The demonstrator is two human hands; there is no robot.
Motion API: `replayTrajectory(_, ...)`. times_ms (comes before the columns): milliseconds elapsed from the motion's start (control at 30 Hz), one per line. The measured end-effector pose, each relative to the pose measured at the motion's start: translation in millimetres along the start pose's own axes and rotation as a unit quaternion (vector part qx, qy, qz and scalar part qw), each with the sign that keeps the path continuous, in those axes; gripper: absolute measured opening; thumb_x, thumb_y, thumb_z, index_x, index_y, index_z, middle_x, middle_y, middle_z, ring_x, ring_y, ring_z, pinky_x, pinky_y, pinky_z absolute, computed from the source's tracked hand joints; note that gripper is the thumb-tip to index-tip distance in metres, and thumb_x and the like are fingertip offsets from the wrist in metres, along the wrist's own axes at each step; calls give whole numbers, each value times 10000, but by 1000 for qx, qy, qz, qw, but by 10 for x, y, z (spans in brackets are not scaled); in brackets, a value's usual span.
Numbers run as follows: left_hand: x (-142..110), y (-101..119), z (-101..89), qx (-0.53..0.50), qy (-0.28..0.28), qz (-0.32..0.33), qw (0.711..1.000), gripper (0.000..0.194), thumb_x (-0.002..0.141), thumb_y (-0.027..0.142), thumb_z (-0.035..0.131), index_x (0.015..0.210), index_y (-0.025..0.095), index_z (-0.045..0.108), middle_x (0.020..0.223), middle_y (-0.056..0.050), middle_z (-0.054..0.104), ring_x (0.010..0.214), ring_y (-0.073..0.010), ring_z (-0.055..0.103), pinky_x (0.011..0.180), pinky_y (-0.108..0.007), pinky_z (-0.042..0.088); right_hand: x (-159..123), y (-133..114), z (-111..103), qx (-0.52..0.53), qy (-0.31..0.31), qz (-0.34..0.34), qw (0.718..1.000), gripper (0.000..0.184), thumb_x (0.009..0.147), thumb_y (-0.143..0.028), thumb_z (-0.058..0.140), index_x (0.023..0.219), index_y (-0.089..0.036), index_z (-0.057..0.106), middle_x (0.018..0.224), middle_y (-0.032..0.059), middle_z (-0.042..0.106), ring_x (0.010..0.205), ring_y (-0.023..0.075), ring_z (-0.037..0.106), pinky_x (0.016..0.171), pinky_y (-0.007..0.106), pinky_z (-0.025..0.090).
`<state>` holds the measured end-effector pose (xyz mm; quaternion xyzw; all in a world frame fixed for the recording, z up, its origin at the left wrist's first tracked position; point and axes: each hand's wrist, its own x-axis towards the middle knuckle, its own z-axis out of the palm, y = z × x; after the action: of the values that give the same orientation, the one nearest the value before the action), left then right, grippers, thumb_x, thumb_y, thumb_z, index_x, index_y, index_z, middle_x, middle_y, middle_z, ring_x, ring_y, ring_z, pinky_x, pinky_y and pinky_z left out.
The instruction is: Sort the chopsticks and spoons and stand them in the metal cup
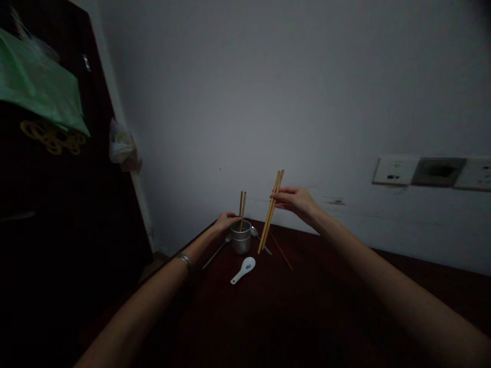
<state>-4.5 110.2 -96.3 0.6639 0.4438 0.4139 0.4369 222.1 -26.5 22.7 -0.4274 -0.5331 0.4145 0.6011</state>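
Observation:
My left hand (227, 221) is closed at the rim of a grey metal cup (241, 243), its fingertips against a pair of brown chopsticks (242, 207) standing upright in the cup. The lower ends of that pair are hidden inside. In the air to the right, my right hand (292, 199) pinches light wooden chopsticks (270, 212) about their middle, tilted with the lower ends pointing down left. A white spoon (244, 269) with a blue mark lies in front of the cup. One metal spoon (217, 252) rests left of the cup, another (254, 232) right of it.
A thin brown stick (282, 251) lies on the dark red table (291, 306), right of the cup. Behind rises a pale wall (249, 102) with sockets (396, 170) at the right. At the left, a green cloth (42, 82) and a plastic bag (121, 143) hang by a dark door.

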Motion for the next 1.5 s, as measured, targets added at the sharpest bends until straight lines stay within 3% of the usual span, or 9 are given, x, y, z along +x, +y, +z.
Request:
replayTrajectory(133, -43, 75, -82, 44, 75, -8, 996, 503, 653, 292, 664, 1075, 54, 528, 971, -150, 625, 766, -177, 603, 658, -258, 462, -300, 583, -13, -1, -16, 108, 994, 173, 582, -169, 708, 728, -105, 638, 743, 67, 670, 639, 128, 623, 584, 222, 533)
replayTrajectory(333, -239, 245, -148, 121, 40, 11, 992, 317, 677, 313, 627, 907, 96, 604, 879, -100, 649, 787, -182, 595, 670, -240, 455, -634, 1287, -9, 42, -8, 213, 976, 152, 599, -121, 694, 710, -107, 592, 693, 57, 662, 587, 115, 621, 568, 221, 534)
replayTrajectory(500, -674, 473, -65, 236, 186, 139, 944, 279, 753, 257, 519, 998, 128, 555, 837, -56, 610, 742, -137, 551, 684, -232, 420, -836, 1447, 176, 35, -46, 255, 965, 106, 604, -119, 682, 655, -103, 590, 610, 22, 634, 511, 78, 584, 533, 185, 510)
replayTrajectory(633, -1374, 545, 93, 343, 25, 270, 899, 241, 807, 334, 452, 745, 154, 601, 723, -43, 593, 674, -129, 513, 665, -232, 378, -1001, 1437, 342, 32, -81, 269, 959, 102, 600, -121, 672, 672, -107, 601, 619, 17, 633, 506, 74, 576, 538, 190, 504)
replayTrajectory(800, -2074, 388, 301, 361, -133, 123, 915, 404, 786, 489, 444, 637, 150, 606, 562, -14, 564, 498, -104, 471, 495, -220, 319, -1169, 1376, 442, 90, -125, 254, 955, 183, 582, -184, 703, 736, -118, 630, 714, 38, 657, 620, 108, 623, 646, 231, 516)
replayTrajectory(967, -2286, 293, 414, 146, -249, -95, 953, 385, 762, 502, 432, 695, 142, 550, 590, -1, 585, 354, -71, 426, 356, -199, 304, -1323, 1218, 583, 123, -182, 222, 950, 244, 581, -234, 712, 774, -102, 643, 761, 60, 666, 678, 137, 636, 685, 258, 512)
replayTrajectory(1200, -2554, 313, 208, 62, -240, -204, 947, 367, 686, 502, 513, 591, 150, 475, 481, 23, 530, 308, -67, 417, 296, -186, 315, -1201, 1275, 493, 65, -112, 248, 960, 191, 597, -165, 692, 755, -108, 600, 654, 30, 642, 557, 109, 619, 579, 229, 520)
replayTrajectory(1333, -2748, 175, -74, 129, -235, -254, 929, 311, 648, 453, 556, 592, 159, 471, 446, 39, 520, 301, -65, 413, 291, -171, 306, -965, 1528, 223, -108, -33, 251, 961, 99, 636, -144, 647, 676, -132, 557, 467, -27, 549, 425, 108, 565, 434, 216, 482)
replayTrajectory(1500, -2803, -2, -330, 233, -163, -300, 911, 231, 658, 384, 523, 611, 166, 466, 414, 55, 491, 269, -60, 364, 292, -171, 279, -779, 1705, 98, -342, -55, 158, 925, 54, 660, -202, 606, 670, -154, 585, 502, -10, 570, 429, 136, 568, 402, 223, 443)
